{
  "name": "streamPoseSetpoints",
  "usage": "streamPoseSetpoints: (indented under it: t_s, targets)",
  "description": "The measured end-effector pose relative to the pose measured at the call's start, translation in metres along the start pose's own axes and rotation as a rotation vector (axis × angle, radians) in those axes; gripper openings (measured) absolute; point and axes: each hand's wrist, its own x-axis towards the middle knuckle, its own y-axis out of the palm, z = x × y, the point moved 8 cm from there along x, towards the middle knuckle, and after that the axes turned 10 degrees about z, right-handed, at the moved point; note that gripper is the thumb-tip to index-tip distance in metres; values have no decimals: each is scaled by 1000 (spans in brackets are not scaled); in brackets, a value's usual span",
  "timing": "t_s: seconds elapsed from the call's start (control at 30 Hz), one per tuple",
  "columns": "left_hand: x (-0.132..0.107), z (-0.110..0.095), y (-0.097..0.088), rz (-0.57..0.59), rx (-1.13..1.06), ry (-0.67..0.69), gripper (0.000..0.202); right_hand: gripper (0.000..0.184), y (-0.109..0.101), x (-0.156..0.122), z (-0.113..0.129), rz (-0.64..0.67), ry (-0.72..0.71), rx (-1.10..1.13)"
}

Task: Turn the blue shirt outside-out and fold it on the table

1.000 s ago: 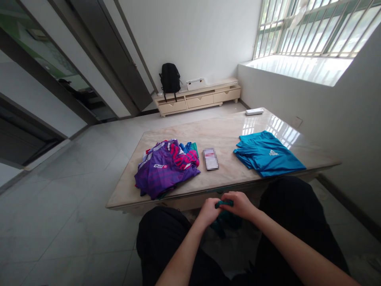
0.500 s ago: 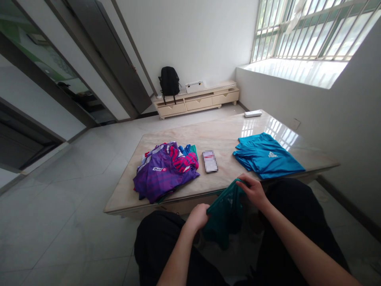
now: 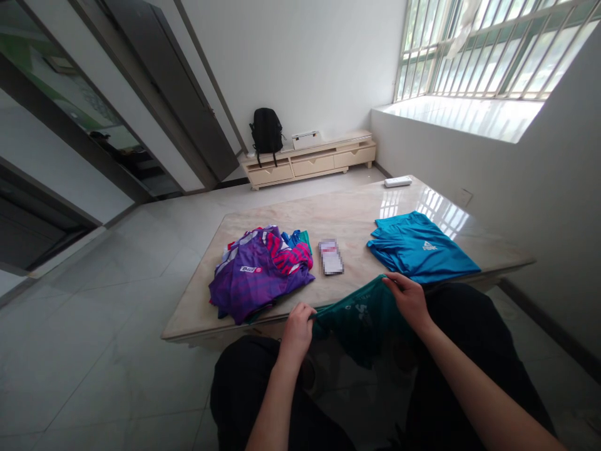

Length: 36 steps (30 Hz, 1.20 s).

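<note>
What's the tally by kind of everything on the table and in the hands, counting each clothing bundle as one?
Held garments: 1, the green garment
Clothing bundles: 2, the purple-topped pile and the folded blue clothing
Blurred rectangular item: 1
White oblong item: 1
Total: 5

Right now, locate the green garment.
In the head view, the green garment hangs right of centre between the left hand and right hand, by the near edge of the table.
</note>
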Motion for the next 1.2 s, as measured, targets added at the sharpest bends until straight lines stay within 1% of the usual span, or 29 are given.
streamPoseSetpoints:
  t_s: [0.13,0.27,0.33,0.43,0.57,0.67,0.77,0.9,1.03,1.1,1.2]
  targets:
    - [-1,8,-5,-67,-37,-46,24,38,1,-1,3,6,-9,-13]
    - [-2,19,-9,-151,-112,-142,20,38,3,-4,7,18,1,-39]
    - [-3,24,-12,-192,-155,-168,16,39,3,-5,9,25,5,-50]
    - [-2,31,-14,-245,-246,-173,15,41,5,-8,10,27,9,-67]
    - [2,38,-9,-277,-401,-150,23,41,11,-12,5,52,23,-63]
    - [4,36,-7,-273,-481,-107,28,42,17,-12,1,83,31,-21]
    - [4,33,-12,-226,-531,-68,33,44,18,-8,-3,89,44,34]
    - [-2,33,-30,-132,-587,-42,39,47,10,-3,-5,39,61,98]
    - [-9,38,-48,-118,-617,-45,41,48,8,-3,-3,60,73,150]
    - [-10,39,-50,-121,-627,-52,45,47,10,-3,-2,89,76,169]
    - [-10,40,-44,-92,-643,-59,51,47,16,-3,-2,132,80,189]
